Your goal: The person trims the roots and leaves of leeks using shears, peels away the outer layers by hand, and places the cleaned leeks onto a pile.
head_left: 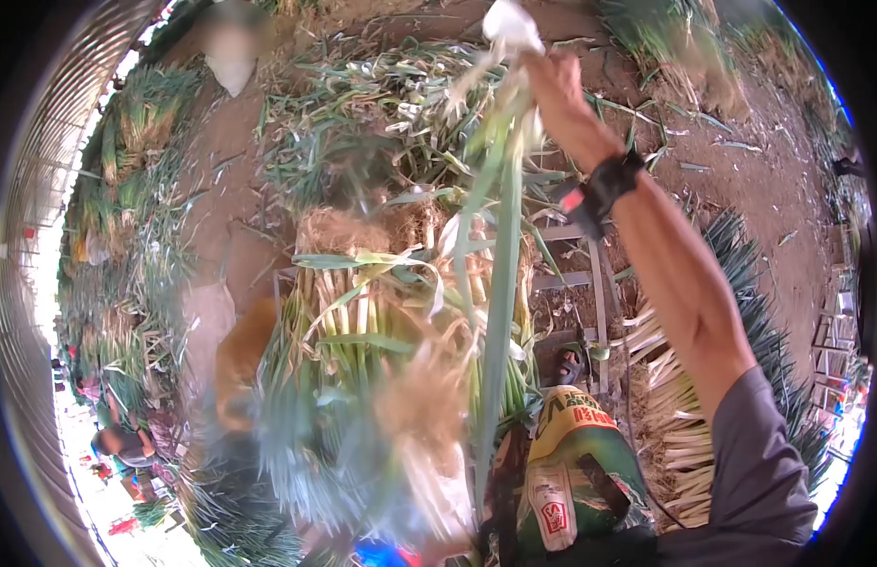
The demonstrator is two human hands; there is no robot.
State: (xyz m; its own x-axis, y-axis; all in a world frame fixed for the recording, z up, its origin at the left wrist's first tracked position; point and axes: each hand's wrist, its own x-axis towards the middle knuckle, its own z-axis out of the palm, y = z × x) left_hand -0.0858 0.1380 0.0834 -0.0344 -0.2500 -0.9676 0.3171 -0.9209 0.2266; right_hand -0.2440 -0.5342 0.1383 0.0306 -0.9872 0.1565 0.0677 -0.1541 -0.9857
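Observation:
My right arm reaches up and forward, a black band on its wrist. My right hand [559, 83] is closed around pale, stripped green onion leaves [506, 180], which hang down in long strips. A white piece [512, 26], possibly glove fabric, shows at its fingertips. Low in the view, my left hand [443, 546] is smeared by motion and mostly hidden. It seems wrapped round green onions [434, 472], whose white stalks rise from it to brown roots [419, 392]. Behind them lies a thick pile of green onions [344, 312], roots pointing away from me.
Stripped leaves [410, 104] are heaped beyond the pile. A metal frame [599, 283] stands to its right. More green onions [689, 416] lie in a row at the right. A printed green and yellow sack [580, 454] covers my lap. A person [127, 444] is at far left.

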